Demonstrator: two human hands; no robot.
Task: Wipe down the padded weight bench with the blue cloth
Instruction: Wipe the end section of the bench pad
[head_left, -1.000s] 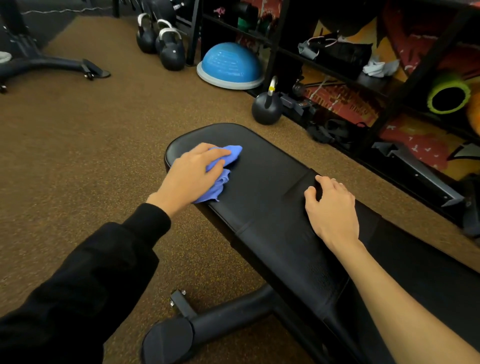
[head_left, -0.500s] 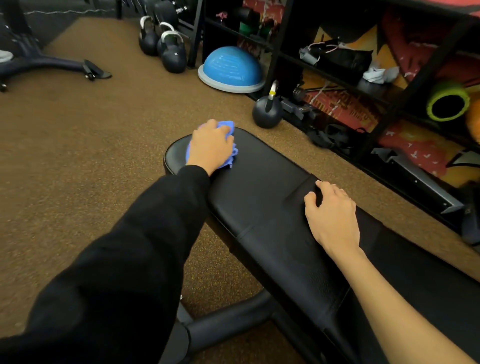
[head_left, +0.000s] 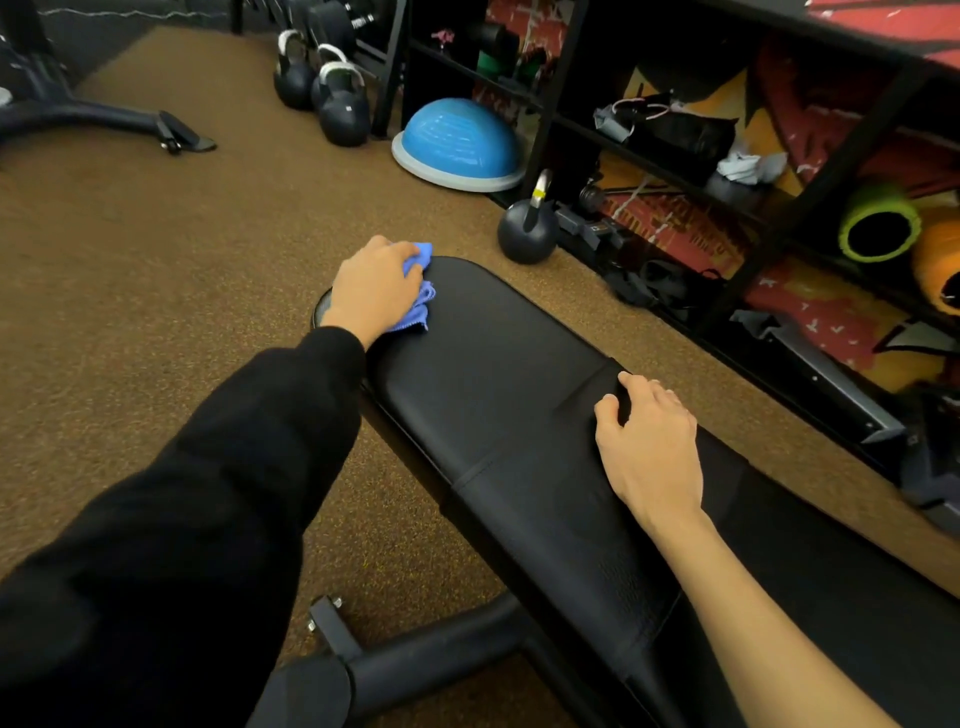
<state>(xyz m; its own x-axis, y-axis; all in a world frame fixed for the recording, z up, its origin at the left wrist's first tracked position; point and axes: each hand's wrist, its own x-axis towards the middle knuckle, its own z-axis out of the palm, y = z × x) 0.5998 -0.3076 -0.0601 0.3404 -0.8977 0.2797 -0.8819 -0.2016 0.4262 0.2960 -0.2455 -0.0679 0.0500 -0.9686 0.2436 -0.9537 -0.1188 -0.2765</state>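
Note:
The black padded weight bench (head_left: 498, 374) runs from the centre toward the lower right. My left hand (head_left: 376, 288), in a black sleeve, presses the bunched blue cloth (head_left: 420, 306) onto the far left corner of the pad; most of the cloth is hidden under the palm. My right hand (head_left: 649, 447) rests on the pad near a seam, fingers slightly curled and apart, holding nothing.
A black kettlebell (head_left: 525, 234) stands just past the bench's far end. A blue half-ball trainer (head_left: 460, 143) and more kettlebells (head_left: 340, 106) sit by the black storage rack (head_left: 779, 171) on the right. The bench's foot bar (head_left: 405, 670) crosses the brown floor below.
My left hand slid the cloth from the pad's left side up to the far end, then back a little toward the left corner. My right hand stayed where it was.

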